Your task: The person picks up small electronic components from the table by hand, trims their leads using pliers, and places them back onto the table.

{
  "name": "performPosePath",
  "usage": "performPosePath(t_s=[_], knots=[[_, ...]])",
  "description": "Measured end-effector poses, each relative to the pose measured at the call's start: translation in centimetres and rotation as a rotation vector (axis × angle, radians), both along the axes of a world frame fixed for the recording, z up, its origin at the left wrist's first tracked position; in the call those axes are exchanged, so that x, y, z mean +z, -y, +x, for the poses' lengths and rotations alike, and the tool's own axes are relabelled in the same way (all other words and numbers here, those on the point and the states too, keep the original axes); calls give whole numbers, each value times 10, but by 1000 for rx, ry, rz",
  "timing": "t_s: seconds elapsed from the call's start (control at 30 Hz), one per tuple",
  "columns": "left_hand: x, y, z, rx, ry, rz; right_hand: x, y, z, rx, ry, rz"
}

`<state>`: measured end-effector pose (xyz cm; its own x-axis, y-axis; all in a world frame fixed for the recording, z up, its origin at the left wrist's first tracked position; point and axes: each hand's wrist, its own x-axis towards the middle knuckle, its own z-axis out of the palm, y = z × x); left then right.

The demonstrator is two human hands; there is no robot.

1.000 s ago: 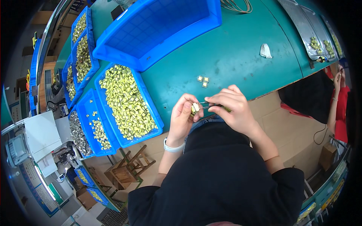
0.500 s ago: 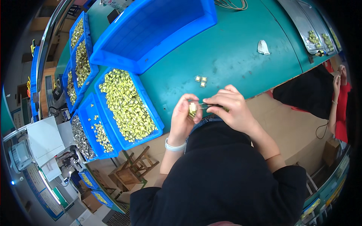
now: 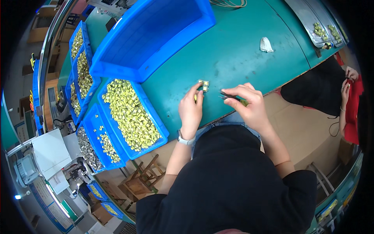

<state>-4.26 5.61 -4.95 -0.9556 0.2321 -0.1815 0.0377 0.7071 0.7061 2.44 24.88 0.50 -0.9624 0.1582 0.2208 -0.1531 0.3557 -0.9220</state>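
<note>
My left hand [image 3: 189,113] reaches over the green table, its fingertips at a small group of yellow square coil-like components [image 3: 205,88]. A yellow component [image 3: 195,98] shows between its thumb and fingers. To the right, my right hand [image 3: 249,106] is closed on black tweezers [image 3: 226,94], whose tips point left, apart from the components. Something yellow-green shows below the right fingers; I cannot make out what it is. Left of my left hand stands a blue tray [image 3: 165,134] heaped with loose yellow components [image 3: 130,115].
A large blue bin [image 3: 156,45] stands tilted behind the tray. More blue trays [image 3: 124,156] hold yellow and silvery parts on the left. A white finger-shaped cover [image 3: 266,45] lies farther back. Clear trays [image 3: 311,23] stand at far right, near another person's hands [image 3: 348,82].
My left hand has moved forward to the components on the table. My right hand has drawn away to the right with the tweezers. The view has shifted slightly.
</note>
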Motion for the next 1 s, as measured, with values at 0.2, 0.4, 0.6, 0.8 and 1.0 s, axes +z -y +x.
performPosePath(t_s=[0.2,0.4,0.6,0.8,1.0], knots=[[-6,-14,4,-121,-306,-101,-1,0,2,3,-7,-23],[-11,-13,2,-144,-339,-158,-4,-3,3,4,-7,-11],[-3,-12,-4,-243,-313,-226,-4,-3,5,-5,0,-23],[-13,0,-4,-206,-246,-82,-6,0,5,-30,5,-19],[25,14,10,-34,479,1066,-6,4,2,31,-80,120]])
